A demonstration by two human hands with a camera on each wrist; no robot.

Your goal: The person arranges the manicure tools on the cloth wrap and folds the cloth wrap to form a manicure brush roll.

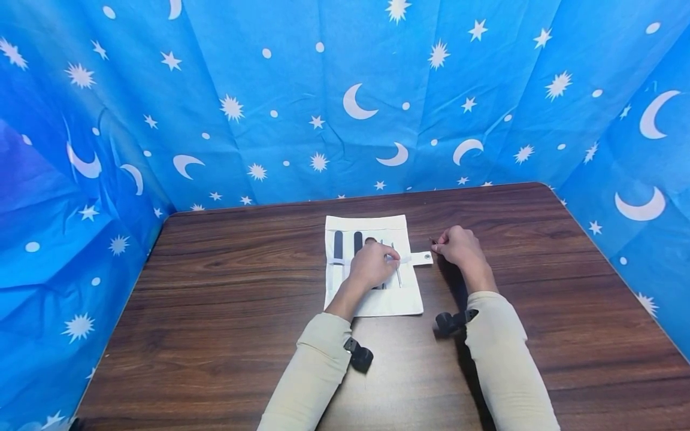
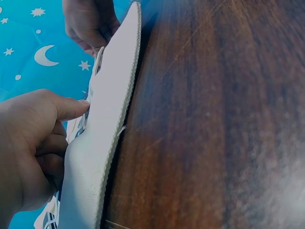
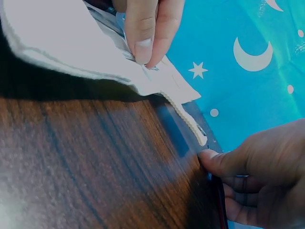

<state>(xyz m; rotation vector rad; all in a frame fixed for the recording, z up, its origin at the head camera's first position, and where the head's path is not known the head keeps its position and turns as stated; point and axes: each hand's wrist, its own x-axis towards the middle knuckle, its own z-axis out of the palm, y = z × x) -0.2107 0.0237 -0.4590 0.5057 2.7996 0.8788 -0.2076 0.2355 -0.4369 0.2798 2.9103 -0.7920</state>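
A white fabric tool case (image 1: 372, 306) lies unfolded on the table, with slim tools under an elastic band (image 1: 406, 260). Two dark flat files (image 1: 338, 245) are at its left; thin metal tools (image 1: 399, 276) sit further right. Over the case, my left hand (image 1: 373, 265) pinches the band between thumb and finger, as the right wrist view also shows. Just right of the snap tab (image 1: 422, 258), my right hand (image 1: 462, 246) pinches a slender dark tool (image 3: 219, 200). Its kind is unclear, since the fingers cover much of it. The left hand hides the case's middle.
The wood-grain table (image 1: 226, 323) extends to both sides of the case. Behind it hangs a blue curtain (image 1: 291, 137) with white moons and stars. Dark wrist cameras (image 1: 362, 359) stick out from both light sleeves, low over the table.
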